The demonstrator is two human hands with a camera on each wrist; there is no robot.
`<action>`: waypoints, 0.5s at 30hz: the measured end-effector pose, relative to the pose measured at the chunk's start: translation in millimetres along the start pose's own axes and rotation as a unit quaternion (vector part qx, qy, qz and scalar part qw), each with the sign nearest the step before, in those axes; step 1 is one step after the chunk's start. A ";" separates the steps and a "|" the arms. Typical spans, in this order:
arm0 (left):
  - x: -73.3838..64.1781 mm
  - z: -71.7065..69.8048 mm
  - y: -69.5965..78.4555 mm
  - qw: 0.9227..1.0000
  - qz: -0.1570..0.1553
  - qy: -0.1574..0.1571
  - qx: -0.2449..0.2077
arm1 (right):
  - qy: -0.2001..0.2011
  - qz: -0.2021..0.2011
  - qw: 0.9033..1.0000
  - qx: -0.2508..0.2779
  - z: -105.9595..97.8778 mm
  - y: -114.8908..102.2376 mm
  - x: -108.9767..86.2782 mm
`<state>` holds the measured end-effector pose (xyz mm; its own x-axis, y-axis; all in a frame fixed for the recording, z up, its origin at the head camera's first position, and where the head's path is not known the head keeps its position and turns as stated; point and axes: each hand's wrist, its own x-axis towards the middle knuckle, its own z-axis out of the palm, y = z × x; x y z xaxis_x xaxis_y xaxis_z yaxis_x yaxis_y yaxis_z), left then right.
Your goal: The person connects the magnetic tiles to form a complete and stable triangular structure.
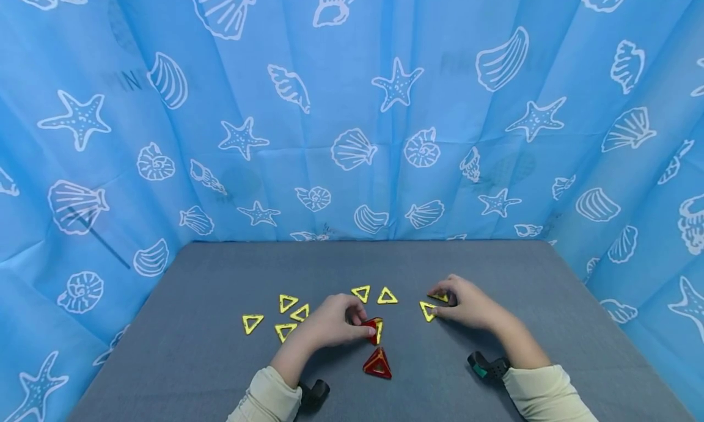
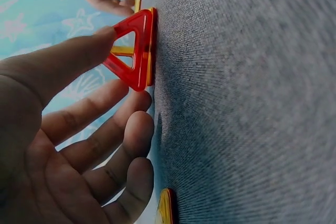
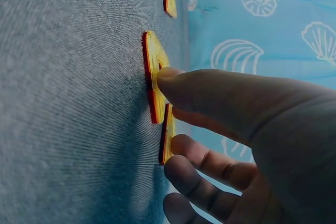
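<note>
My left hand (image 1: 332,321) pinches a red triangular magnetic tile (image 2: 140,51) between thumb and fingers. This tile leans up against yellow pieces close over the table. Just nearer stands a small red pyramid (image 1: 377,364) of such tiles with yellow inside. My right hand (image 1: 467,303) reaches over two yellow triangular tiles. Its thumb touches the nearer yellow tile (image 3: 153,77), while the other fingers spread loosely around the farther yellow tile (image 3: 168,135), partly hidden under the hand. Both tiles have red undersides.
Several yellow triangles (image 1: 252,323) lie left of my left hand. Beyond it, a yellow triangle (image 1: 360,293) and a second yellow triangle (image 1: 387,295) lie on the grey cloth-covered table (image 1: 220,373). A blue shell-patterned curtain (image 1: 352,104) borders the far edge and sides.
</note>
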<state>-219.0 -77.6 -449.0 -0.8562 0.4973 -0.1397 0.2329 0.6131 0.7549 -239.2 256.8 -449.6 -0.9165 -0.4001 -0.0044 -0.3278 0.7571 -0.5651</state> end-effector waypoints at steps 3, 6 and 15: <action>-0.2 -0.1 -0.1 1.000 0.003 -0.002 -0.001 | 0.002 0.000 1.000 0.001 0.8 -1.2 -0.5; -0.2 0.0 -0.4 1.000 0.006 -0.001 0.001 | 0.002 -0.006 1.000 0.001 1.2 -1.9 -0.1; 0.1 0.1 -1.2 1.000 0.008 -0.003 0.004 | -0.006 0.005 1.000 -0.009 1.4 -4.8 0.7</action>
<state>-219.4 -78.2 -450.0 -0.8494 0.5110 -0.1323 0.2497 0.6098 0.7522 -237.9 252.1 -448.1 -0.9171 -0.3981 -0.0205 -0.3222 0.7705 -0.5501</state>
